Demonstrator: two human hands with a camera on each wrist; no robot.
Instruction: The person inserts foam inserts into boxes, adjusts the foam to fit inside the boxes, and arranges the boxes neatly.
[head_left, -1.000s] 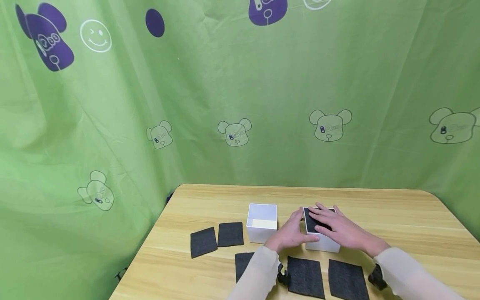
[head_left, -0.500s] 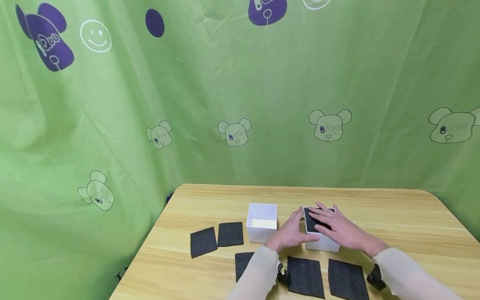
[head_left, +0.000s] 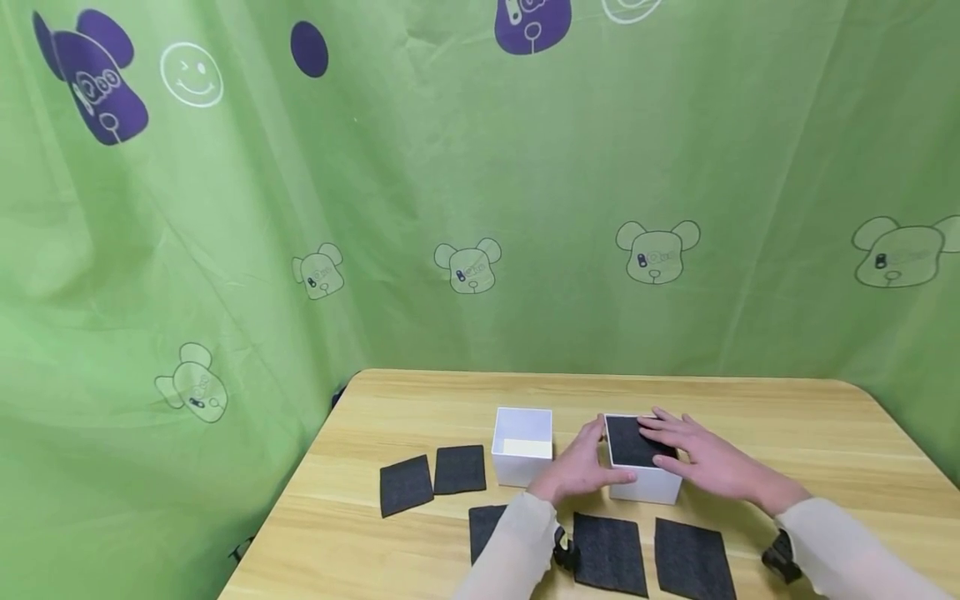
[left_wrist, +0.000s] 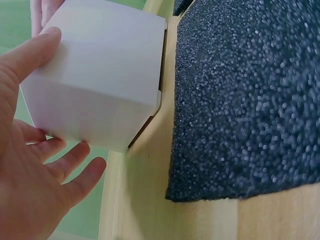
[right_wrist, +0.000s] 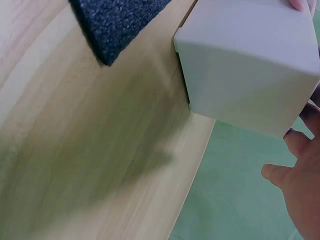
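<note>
A white square box (head_left: 643,485) stands on the table with a black felt-like square (head_left: 628,442) lying level in its top. My left hand (head_left: 577,468) holds the box at its left side; in the left wrist view the thumb presses one wall while the fingertips touch the adjoining wall (left_wrist: 85,120). On the box's right side, my right hand (head_left: 708,468) rests its extended fingers over the rim and the right part of the black square. The right wrist view has that hand (right_wrist: 302,175) at the box's upper edge. What lies beneath the top square is hidden.
A second white box (head_left: 523,472), uncovered, stands left of the first. Loose black squares lie around: two at the left (head_left: 407,485), several nearer the front (head_left: 609,554), one partly under the left sleeve (head_left: 517,542). A green curtain (head_left: 480,167) hangs behind the table (head_left: 787,433).
My right hand has slid to the right across the box top, so more of the black square shows. The left hand has stayed in place on the box.
</note>
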